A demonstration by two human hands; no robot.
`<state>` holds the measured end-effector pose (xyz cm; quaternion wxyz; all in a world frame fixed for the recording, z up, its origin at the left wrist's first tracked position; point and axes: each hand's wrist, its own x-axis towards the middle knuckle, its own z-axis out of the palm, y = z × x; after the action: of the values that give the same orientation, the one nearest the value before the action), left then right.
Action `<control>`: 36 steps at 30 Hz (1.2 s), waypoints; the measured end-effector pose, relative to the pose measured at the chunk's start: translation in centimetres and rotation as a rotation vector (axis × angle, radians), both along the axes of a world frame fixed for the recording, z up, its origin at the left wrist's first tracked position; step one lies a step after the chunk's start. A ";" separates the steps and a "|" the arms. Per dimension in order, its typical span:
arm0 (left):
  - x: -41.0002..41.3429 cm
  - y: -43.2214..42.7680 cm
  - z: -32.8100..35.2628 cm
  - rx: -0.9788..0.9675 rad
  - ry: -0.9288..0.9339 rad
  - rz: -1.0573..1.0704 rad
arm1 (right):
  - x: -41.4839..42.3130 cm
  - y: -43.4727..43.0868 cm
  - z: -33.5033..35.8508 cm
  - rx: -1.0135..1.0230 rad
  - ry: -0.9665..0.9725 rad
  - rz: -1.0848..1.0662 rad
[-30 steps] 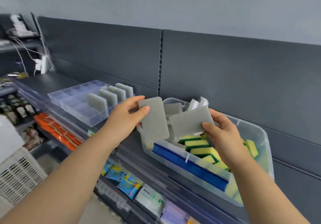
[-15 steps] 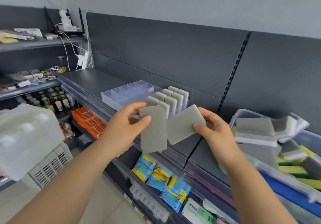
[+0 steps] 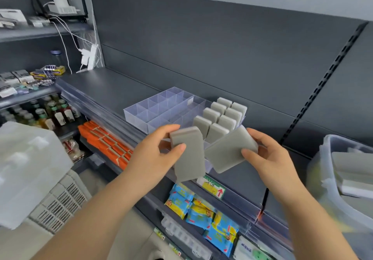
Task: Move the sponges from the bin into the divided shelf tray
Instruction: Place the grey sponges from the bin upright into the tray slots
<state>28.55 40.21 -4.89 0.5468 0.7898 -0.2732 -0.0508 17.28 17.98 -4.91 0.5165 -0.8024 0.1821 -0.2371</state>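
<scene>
My left hand pinches a grey sponge by its top end, hanging upright in front of the shelf edge. My right hand grips a second grey sponge, tilted, just right of the first. Both sponges hover at the near right corner of the clear divided shelf tray. Several grey sponges stand upright in the tray's right compartments; its left compartments hold nothing. The clear bin with more grey sponges sits at the far right, blurred.
The tray rests on a dark grey shelf with a clear front rail and a yellow price tag. Below hang blue snack packets and orange packs. A white crate stands at left.
My view swung left from the bin to the tray. Both hands carried their sponges away from the bin and now hold them at the tray's near right corner.
</scene>
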 end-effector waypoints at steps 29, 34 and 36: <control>20.3 -8.6 -2.9 0.101 0.234 -0.663 | 9.8 2.9 -3.0 -0.435 0.319 -0.288; 21.2 -9.1 -3.6 0.090 0.233 -0.739 | 10.1 4.1 -3.3 -0.488 0.370 -0.341; 21.3 -9.1 -3.6 0.096 0.224 -0.762 | 10.2 4.3 -3.4 -0.497 0.381 -0.364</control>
<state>49.85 31.07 -8.53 0.4775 0.6461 -0.4828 -0.3486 27.52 22.25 -8.30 0.2117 -0.8876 0.3517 -0.2086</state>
